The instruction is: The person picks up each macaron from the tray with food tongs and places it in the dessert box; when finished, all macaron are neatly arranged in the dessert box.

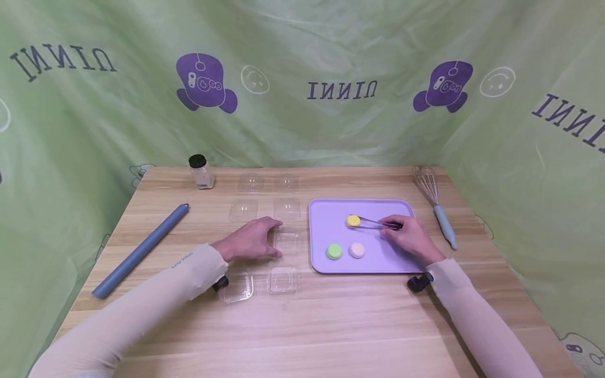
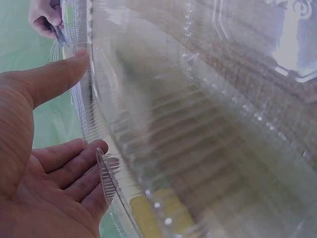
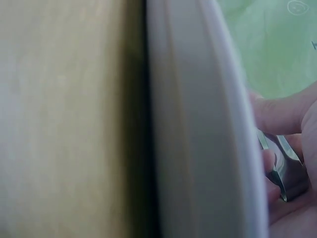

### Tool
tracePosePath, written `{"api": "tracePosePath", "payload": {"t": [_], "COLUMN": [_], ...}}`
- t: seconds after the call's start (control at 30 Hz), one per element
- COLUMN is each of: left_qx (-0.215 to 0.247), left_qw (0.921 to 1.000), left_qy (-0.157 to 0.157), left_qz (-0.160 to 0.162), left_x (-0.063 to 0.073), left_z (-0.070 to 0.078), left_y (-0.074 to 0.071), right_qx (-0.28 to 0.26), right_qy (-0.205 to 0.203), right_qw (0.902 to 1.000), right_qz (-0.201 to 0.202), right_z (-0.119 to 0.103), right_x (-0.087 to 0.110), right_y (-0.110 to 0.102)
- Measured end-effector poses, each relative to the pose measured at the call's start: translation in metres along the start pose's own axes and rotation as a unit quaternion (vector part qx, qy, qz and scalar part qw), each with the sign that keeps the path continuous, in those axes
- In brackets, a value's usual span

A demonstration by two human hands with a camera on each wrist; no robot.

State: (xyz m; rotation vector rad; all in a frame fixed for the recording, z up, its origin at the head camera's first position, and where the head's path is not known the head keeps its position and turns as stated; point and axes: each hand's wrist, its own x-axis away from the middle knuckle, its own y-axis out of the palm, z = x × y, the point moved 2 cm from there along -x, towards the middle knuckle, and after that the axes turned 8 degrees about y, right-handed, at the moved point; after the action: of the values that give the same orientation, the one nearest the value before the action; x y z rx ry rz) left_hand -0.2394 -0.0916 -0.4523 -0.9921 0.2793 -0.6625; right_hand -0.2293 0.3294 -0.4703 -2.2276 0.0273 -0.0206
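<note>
Metal tweezers (image 1: 375, 224) are held in my right hand (image 1: 410, 236), with their tips around a yellow macaron (image 1: 353, 221) over the lilac tray (image 1: 326, 210). A green macaron (image 1: 334, 251) and a pale pink one (image 1: 356, 250) lie nearer the tray's front edge. My left hand (image 1: 250, 240) has thumb and fingers spread beside a clear plastic container base (image 1: 286, 241). In the left wrist view, something yellow (image 2: 161, 213) shows through clear plastic below the fingers. The tray's rim (image 3: 213, 124) hides part of the right hand's grip in the right wrist view.
Clear container bases (image 1: 283, 281) stand at the front, and several clear lids (image 1: 287, 208) lie behind. A black-capped jar (image 1: 201, 172) stands at the back left. A blue-grey rolling pin (image 1: 142, 251) lies left; a whisk (image 1: 435, 205) lies right of the tray.
</note>
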Motion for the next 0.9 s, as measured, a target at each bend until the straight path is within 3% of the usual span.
{"api": "tracePosePath", "payload": {"t": [0.23,0.53,0.9], "left_qx": [0.007,0.018,0.023], "left_qw": [1.0,0.9998,0.9997], "left_qy": [-0.002,-0.007,-0.006], "left_qz": [-0.004,-0.006,0.001], "left_x": [-0.002,-0.004,0.0], "left_z": [0.001,0.0,-0.003], "left_y": [0.001,0.002,0.001], "right_qx": [-0.013,-0.035,-0.097], "right_qy": [0.012,0.033,0.061], "right_qw": [0.9991,0.9977,0.9916], "right_qz": [0.038,0.048,0.059], "right_z": [0.002,0.002,-0.023], "right_x": [0.002,0.003,0.005], "right_y": [0.0,-0.003,-0.011]}}
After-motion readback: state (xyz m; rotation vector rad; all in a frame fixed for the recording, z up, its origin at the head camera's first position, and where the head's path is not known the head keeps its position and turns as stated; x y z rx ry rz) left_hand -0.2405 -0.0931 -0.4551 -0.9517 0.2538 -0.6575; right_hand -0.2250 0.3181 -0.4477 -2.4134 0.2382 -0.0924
